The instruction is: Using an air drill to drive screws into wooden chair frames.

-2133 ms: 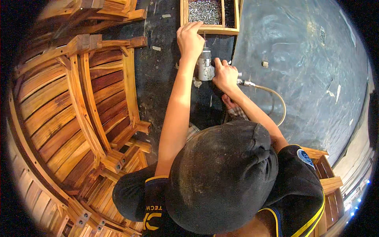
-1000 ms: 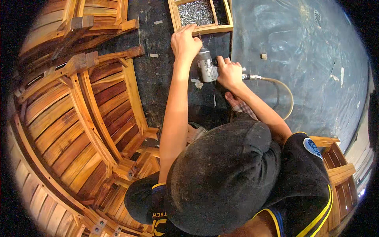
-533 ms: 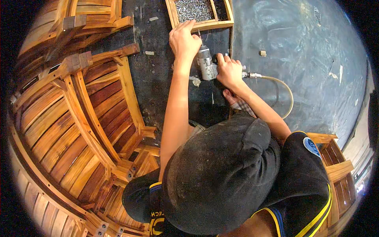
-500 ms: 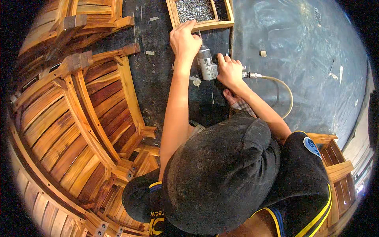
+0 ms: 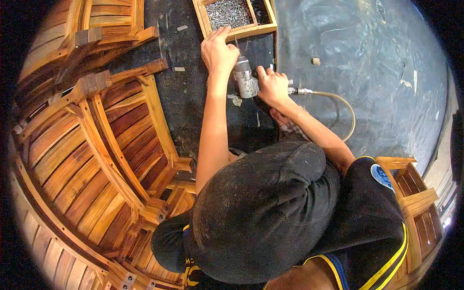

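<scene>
Neither of my own hands is in view. Both visible arms belong to a co-worker bent forward in front of me, in a dark cap (image 5: pixel 261 208) and a black shirt with yellow trim. That person's left hand (image 5: pixel 218 54) rests by the near rim of a wooden box (image 5: pixel 249 32), its thumb close to the tip of a grey air driver (image 5: pixel 245 82). Their right hand (image 5: pixel 273 88) is wrapped round the driver's grip end. Small metal fasteners (image 5: pixel 228 14) fill one box compartment. A patch of plaid cloth (image 5: pixel 292 128) shows under the right forearm.
Slatted wooden furniture pieces (image 5: pixel 92 159) crowd the left side. Another wooden frame (image 5: pixel 418 203) stands at the right. A pale air hose (image 5: pixel 352 113) curves from the driver across the dark surface (image 5: pixel 377 72). Small scraps (image 5: pixel 315 61) lie about.
My view has turned slightly, so the box and the co-worker's hands appear a little farther left. Their hold on the driver looks the same.
</scene>
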Available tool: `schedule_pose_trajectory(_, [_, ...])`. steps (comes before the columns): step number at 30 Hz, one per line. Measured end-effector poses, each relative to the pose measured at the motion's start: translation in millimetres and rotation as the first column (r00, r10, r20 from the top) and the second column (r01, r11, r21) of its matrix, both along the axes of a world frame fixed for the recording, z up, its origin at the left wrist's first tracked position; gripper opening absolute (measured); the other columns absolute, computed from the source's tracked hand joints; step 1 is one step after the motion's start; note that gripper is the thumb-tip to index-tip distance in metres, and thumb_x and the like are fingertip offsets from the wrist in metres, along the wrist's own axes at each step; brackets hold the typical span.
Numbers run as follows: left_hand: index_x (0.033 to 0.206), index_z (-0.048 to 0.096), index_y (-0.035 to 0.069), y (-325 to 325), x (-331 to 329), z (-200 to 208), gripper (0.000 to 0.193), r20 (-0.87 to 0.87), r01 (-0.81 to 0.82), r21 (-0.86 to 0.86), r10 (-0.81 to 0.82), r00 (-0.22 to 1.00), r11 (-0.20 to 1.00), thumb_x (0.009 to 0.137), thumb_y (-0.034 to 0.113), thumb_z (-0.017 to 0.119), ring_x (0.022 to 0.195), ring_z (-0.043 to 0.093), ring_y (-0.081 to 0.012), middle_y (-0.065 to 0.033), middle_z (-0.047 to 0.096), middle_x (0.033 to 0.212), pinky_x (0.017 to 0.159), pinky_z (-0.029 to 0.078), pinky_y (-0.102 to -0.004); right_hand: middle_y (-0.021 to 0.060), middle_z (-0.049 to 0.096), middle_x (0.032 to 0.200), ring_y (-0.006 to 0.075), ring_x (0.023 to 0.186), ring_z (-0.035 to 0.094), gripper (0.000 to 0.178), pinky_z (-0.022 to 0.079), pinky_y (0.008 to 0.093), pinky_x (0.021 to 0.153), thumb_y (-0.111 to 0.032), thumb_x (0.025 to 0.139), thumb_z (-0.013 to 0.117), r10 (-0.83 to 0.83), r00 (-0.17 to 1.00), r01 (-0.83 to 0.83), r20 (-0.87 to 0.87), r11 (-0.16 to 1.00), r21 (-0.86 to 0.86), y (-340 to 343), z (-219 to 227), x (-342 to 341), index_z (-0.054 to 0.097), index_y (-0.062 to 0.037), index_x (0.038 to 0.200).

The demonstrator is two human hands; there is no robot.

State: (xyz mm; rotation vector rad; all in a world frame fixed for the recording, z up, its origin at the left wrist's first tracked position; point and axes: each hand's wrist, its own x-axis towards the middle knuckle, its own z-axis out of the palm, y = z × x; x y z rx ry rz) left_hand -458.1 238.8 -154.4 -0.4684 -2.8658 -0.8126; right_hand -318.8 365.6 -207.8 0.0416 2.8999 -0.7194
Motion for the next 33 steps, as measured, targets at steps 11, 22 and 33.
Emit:
schedule_pose_trajectory(11, [0.109,0.07,0.003,0,-2,0,0.043,-0.011,-0.007,-0.001,0.007,1.0,1.0,0.067,0.002,0.06,0.112,0.061,-0.0313,-0.0182,0.067,0.114,0.102,0.042,-0.0411,0.0119,0.062,0.085,0.0326,0.079,0.066,0.04,0.048,0.0462,0.067,-0.011,0.068,0.067,0.011,0.999,-0.011,-0.036,1.0,-0.009,-2,0,3,0.05,-0.0104,0.104])
schedule_pose_trajectory(22, [0.089,0.065,0.0,22,29,-24,0.016,-0.045,-0.583,0.394,0.649,0.76,0.71,0.076,0.0,0.056,0.076,0.064,-0.0323,-0.0151,0.063,0.081,0.071,0.051,-0.0398,0.0108,0.06,0.085,0.0325,0.078,0.064,0.044,0.047,0.0455,0.067,-0.008,0.063,0.068,-0.003,0.998,0.002,-0.069,1.0,-0.008,2,0,8,0.05,-0.0108,0.103])
schedule_pose_trajectory(33, [0.078,0.069,-0.003,25,17,-45,0.029,0.269,-0.505,0.268,0.44,0.857,0.82,0.082,0.025,0.073,0.066,0.069,-0.028,-0.0174,0.069,0.073,0.066,0.052,-0.0387,0.0118,0.06,0.085,0.0331,0.079,0.064,0.039,0.047,0.0447,0.069,-0.007,0.066,0.066,0.043,0.996,-0.045,-0.076,0.999,-0.025,-1,7,4,0.051,-0.0093,0.102])
